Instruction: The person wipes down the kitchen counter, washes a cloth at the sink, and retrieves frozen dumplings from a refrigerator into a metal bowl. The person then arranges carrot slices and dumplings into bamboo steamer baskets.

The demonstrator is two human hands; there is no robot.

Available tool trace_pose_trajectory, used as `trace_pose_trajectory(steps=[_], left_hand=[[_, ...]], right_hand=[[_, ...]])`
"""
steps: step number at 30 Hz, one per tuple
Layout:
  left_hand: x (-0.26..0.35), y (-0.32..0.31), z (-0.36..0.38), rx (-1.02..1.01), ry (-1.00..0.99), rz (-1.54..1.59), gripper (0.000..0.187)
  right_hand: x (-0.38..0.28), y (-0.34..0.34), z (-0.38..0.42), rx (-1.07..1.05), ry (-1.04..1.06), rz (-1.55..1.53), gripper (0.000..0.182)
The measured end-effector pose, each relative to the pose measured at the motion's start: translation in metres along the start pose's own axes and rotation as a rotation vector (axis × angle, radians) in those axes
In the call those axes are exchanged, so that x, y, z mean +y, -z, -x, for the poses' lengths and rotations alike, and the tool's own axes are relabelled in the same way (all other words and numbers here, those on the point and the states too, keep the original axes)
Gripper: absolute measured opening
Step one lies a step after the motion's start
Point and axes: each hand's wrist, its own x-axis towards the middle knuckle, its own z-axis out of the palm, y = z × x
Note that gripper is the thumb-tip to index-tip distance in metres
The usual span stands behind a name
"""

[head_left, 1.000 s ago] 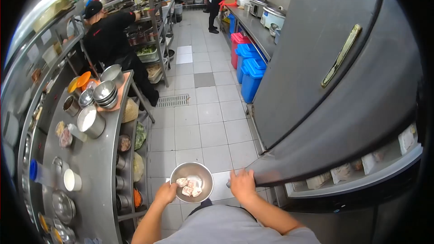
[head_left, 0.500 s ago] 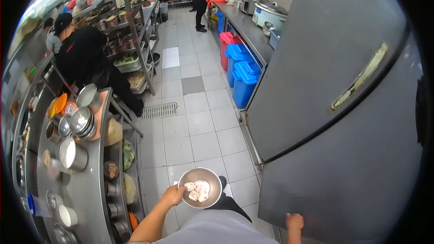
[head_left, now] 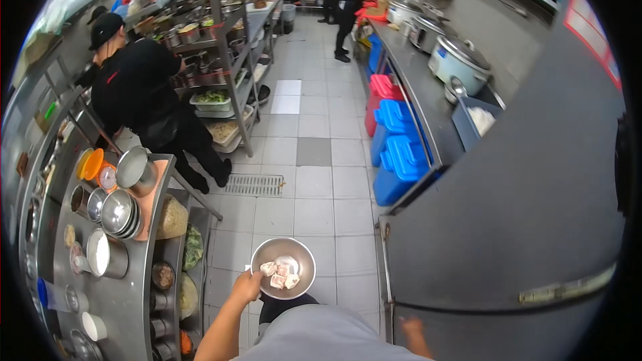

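A metal bowl (head_left: 302,254) hangs over the floor in front of my body. My left hand (head_left: 248,286) is closed on its left rim, thumb towards the inside. Several pale, pinkish chunks that look like raw meat (head_left: 279,274) lie at the bottom of the bowl. Low on the right, my right hand (head_left: 412,326) is beside the grey metal refrigerator door (head_left: 468,334); motion smears its fingers, so their grip cannot be made out.
A steel table (head_left: 137,281) with pots and stacked bowls runs along my left. Beyond it a person in black (head_left: 137,80) bends by a shelf rack (head_left: 234,60). Lidded blue bins (head_left: 401,167) stand under the right counter (head_left: 408,60). A tiled aisle (head_left: 314,180) leads to more people.
The view has turned, and the refrigerator now sits lower and further right. The bowl, still in my left hand, appears slightly left. My right hand has shifted a little left in view.
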Motion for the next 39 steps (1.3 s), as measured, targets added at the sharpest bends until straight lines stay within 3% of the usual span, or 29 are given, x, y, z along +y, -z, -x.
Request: trace_pose_trajectory(steps=[1, 2, 5, 8, 9, 12, 15, 17, 19, 20, 21, 22, 23, 24, 25, 28, 30, 32, 33, 34, 35, 36, 39], left_hand=[[0.011, 0.009, -0.013, 0.014, 0.047, 0.024, 0.056], [0.018, 0.016, -0.031, 0.029, 0.052, 0.04, 0.056], [0.033, 0.035, -0.094, 0.046, 0.13, 0.139, 0.056], [0.061, 0.063, -0.183, 0.141, 0.162, 0.14, 0.057], [0.057, 0.069, -0.224, 0.156, 0.127, 0.066, 0.057], [0.145, 0.124, -0.294, 0.088, 0.149, -0.028, 0.058], [0.219, 0.16, -0.38, -0.051, 0.089, -0.038, 0.058], [0.282, 0.18, -0.431, 0.088, -0.166, -0.167, 0.058], [0.341, 0.191, -0.486, 0.081, -0.176, -0.178, 0.058], [0.367, 0.194, -0.514, 0.079, -0.188, -0.172, 0.059], [0.391, 0.194, -0.542, 0.083, -0.197, -0.18, 0.059], [0.415, 0.193, -0.569, 0.031, -0.134, -0.134, 0.058], [0.438, 0.191, -0.595, -0.022, -0.071, -0.086, 0.058], [0.459, 0.189, -0.624, -0.074, -0.007, -0.032, 0.058], [0.45, 0.178, -0.673, -0.055, -0.105, 0.03, 0.058], [0.509, 0.182, -0.742, -0.054, -0.132, 0.006, 0.058], [0.552, 0.19, -0.774, -0.028, -0.053, 0.036, 0.057], [0.569, 0.197, -0.827, 0.071, -0.098, 0.141, 0.057], [0.58, 0.208, -0.851, 0.071, -0.039, 0.096, 0.059], [0.586, 0.22, -0.875, 0.07, -0.102, 0.018, 0.059], [0.608, 0.231, -0.888, 0.118, -0.064, 0.073, 0.059], [0.632, 0.246, -0.897, 0.168, -0.027, 0.127, 0.058], [0.647, 0.271, -0.977, 0.227, 0.051, 0.265, 0.057]], right_hand=[[-0.078, 0.05, -0.001, 0.025, 0.214, -0.151, 0.062], [-0.139, 0.06, -0.028, 0.009, 0.284, -0.214, 0.062], [-0.317, 0.175, -0.042, -0.059, 0.871, -0.172, 0.06], [-0.432, 0.249, -0.088, -0.078, 1.01, -0.276, 0.06], [-0.453, 0.273, -0.105, -0.079, 1.009, -0.261, 0.06], [-0.485, 0.309, -0.177, -0.025, 0.787, -0.223, 0.059], [-0.459, 0.306, -0.257, 0.08, 0.438, -0.391, 0.06], [-0.43, 0.29, -0.294, 0.147, 0.293, -0.404, 0.05], [-0.397, 0.256, -0.331, -0.002, 0.122, -0.215, 0.051], [-0.383, 0.203, -0.353, -0.016, 0.189, -0.005, 0.04], [-0.342, 0.207, -0.357, -0.02, 0.911, 0.293, 0.032], [-0.347, 0.213, -0.344, -0.206, 0.598, 0.115, 0.033], [-0.374, 0.224, -0.355, -0.281, 0.408, 0.017, 0.034], [-0.404, 0.243, -0.376, -0.31, 0.359, -0.02, 0.036], [-0.438, 0.267, -0.399, -0.325, 0.357, -0.031, 0.037], [-0.538, 0.35, -0.501, -0.356, 0.442, -0.032, 0.041], [-0.596, 0.393, -0.596, -0.373, 0.597, 0.017, 0.044], [-0.653, 0.457, -0.705, -0.531, 1.07, 0.036, 0.048], [-0.698, 0.517, -0.667, 0.156, 1.004, 0.312, 0.052], [-0.796, 0.579, -0.707, -0.113, 0.413, 0.196, 0.059], [-0.844, 0.609, -0.758, 0.019, 0.514, 0.216, 0.056], [-0.917, 0.693, -0.745, -0.008, 0.398, 0.11, 0.056], [-1.074, 0.812, -0.786, 0.207, 0.6, -0.143, 0.051]])
